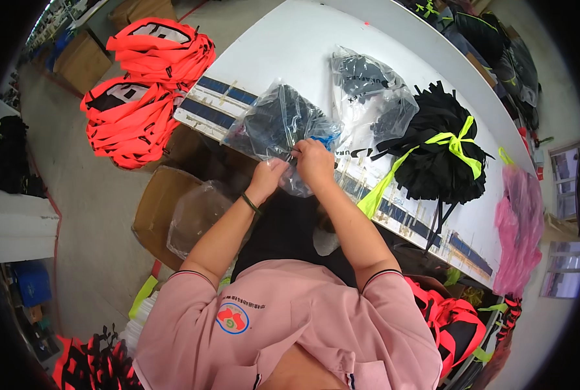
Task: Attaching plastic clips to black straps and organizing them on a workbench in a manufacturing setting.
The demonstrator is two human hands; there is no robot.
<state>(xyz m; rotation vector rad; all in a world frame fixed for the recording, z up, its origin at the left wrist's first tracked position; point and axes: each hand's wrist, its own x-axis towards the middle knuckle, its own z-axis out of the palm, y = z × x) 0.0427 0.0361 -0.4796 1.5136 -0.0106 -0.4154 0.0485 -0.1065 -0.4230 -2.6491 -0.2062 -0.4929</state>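
A clear plastic bag (282, 120) with something dark inside lies at the table's near edge, its mouth toward me. My left hand (270, 177) pinches the bag's near end from the left. Beside it, my right hand (314, 162) is closed on the gathered plastic, and a bit of blue shows by its knuckles. What the bag holds is blurred by glare on the plastic. Just beyond and to the right lies another clear printed bag (371, 91) with dark contents. A bundle of black straps (433, 159), tied with a neon yellow band (456, 140), rests right of my hands.
The white table (270, 49) has dark blue strips and worn tape along its near edge. Stacks of orange-red and black pieces (131, 117) stand at its left end. Below are an open cardboard box (153, 218) with clear plastic (196, 221). A pink bag (519, 227) hangs at the right.
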